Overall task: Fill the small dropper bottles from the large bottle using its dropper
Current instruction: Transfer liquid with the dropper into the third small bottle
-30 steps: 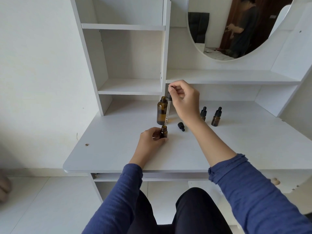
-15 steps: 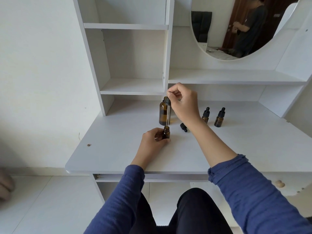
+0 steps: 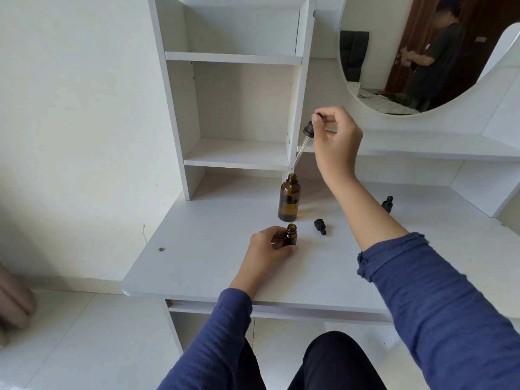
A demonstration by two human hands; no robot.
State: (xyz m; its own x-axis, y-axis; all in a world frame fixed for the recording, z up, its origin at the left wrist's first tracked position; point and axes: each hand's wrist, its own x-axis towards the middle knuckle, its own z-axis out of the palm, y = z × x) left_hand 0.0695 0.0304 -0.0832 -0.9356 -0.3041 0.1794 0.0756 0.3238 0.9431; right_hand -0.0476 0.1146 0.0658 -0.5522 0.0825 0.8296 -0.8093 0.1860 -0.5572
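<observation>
A large amber bottle (image 3: 289,200) stands open on the white desk (image 3: 213,266). My right hand (image 3: 336,136) pinches the black bulb of its dropper (image 3: 303,143), held tilted, the glass tip just above the large bottle's mouth. In front of it my left hand (image 3: 270,247) grips a small open amber bottle (image 3: 290,235) standing on the desk. The small bottle's black dropper cap (image 3: 320,226) lies on its side to the right. Another capped small bottle (image 3: 387,204) shows behind my right forearm.
White open shelves (image 3: 239,108) rise behind the bottles, with a round mirror (image 3: 422,52) at the upper right reflecting a person. A small hole (image 3: 161,249) marks the desk's left side. The desk's front edge is near my knees.
My right hand lifted the dropper out of the small bottle and carried it up and back, over the large bottle's mouth. My left hand stayed on the small bottle.
</observation>
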